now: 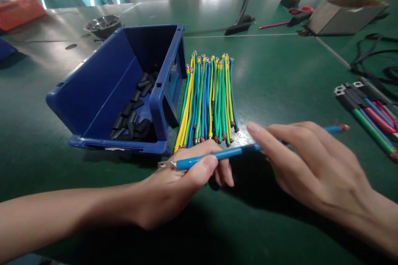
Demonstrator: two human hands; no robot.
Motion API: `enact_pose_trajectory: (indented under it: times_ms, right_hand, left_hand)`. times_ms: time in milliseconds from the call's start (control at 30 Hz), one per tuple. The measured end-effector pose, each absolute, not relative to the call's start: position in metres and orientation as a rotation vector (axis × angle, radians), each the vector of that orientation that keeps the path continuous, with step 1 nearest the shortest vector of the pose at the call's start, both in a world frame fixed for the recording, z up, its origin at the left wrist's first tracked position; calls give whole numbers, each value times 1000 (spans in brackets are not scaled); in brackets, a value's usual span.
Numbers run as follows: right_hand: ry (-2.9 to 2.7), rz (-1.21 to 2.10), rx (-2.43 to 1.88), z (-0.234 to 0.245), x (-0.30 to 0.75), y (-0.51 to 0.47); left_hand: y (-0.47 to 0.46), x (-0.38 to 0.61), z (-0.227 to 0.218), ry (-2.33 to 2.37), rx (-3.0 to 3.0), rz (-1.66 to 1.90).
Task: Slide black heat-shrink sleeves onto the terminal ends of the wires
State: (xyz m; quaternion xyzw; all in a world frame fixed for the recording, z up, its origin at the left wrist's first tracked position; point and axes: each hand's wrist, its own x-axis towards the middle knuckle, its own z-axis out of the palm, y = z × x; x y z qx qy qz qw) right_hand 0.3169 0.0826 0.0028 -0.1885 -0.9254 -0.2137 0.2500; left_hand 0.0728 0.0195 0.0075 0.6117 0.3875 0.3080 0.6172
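A blue cable (230,152) lies across both hands, with a metal lug (166,165) at its left end and bare copper strands at its right end. My left hand (180,186) is closed on the cable near the lug, the thumb pressing from above. Around the cable, between my hands, sits a short dark sleeve (250,148). My right hand (314,165) is on the cable's right part, fingers bent over it and partly hiding it. Beyond my left hand, yellow-green and blue cables (205,99) lie side by side in a row.
A blue bin (108,78) left of the row holds several short black sleeves (132,120). Black-sleeved coloured cables (370,112) lie at the right. Farther back are a metal bowl (104,25), a dark stand (239,28) and a cardboard box (342,18).
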Motion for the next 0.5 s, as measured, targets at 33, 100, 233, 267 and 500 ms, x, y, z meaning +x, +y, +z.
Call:
enact_pose_trajectory:
  times_ms: [33,100,233,267,500]
  right_hand:
    - [-2542,-534,-480,2,316,80]
    - [-2562,-519,-466,1,317,78]
    - [-2507,-591,-459,3,326,85]
    - [-2511,-577,-439,2,328,87]
    - [-2565,-385,-373,-7,323,77]
  left_hand:
    - [20,72,9,863,1438,682]
    - [20,69,9,779,1414,688]
    - [15,68,3,741,1163,821]
    - [15,68,2,755,1125,818]
    - [19,70,13,753,1329,629]
